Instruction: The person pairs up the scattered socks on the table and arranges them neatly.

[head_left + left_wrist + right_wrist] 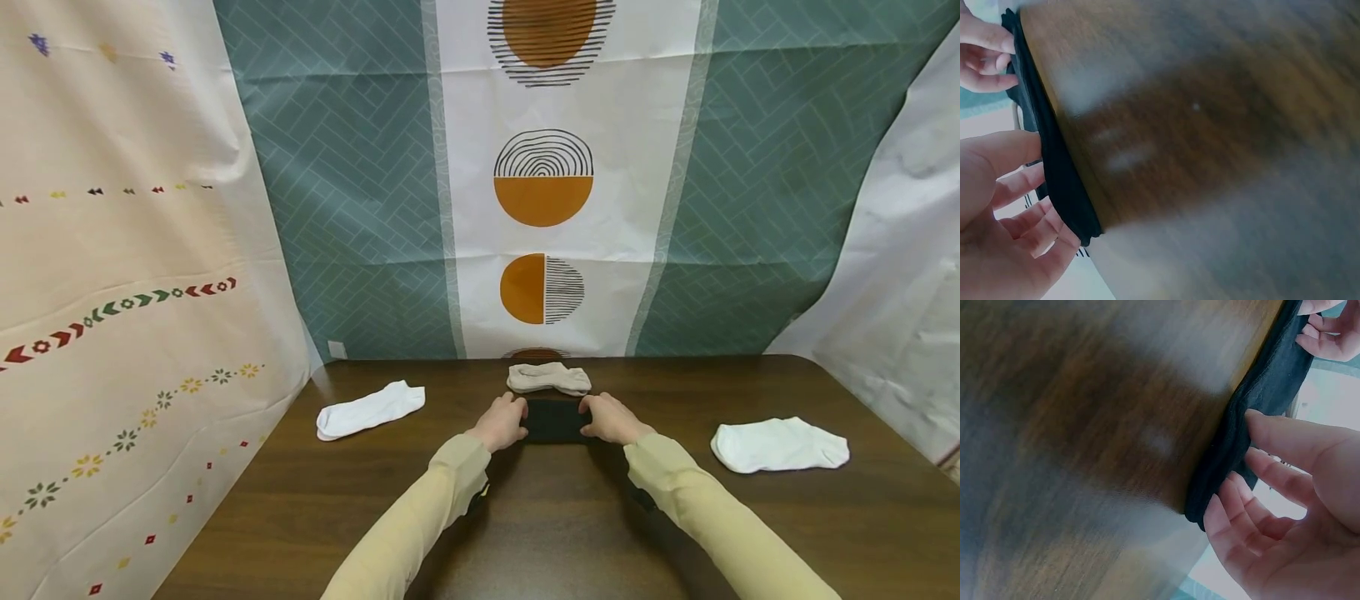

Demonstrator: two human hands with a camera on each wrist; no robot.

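Note:
A folded black cloth lies flat at the middle of the table, toward the back. My left hand holds its left end; in the left wrist view the thumb is on the cloth and the fingers curl at its edge. At the opposite end my right hand pinches the cloth, with thumb and fingertips against the dark fabric in the right wrist view. Just behind the cloth lies a beige sock, apart from both hands.
To the left on the wooden table lies a white sock. Another white sock is on the right side. Patterned curtains hang along the table's back edge, and a cream cloth borders the left side.

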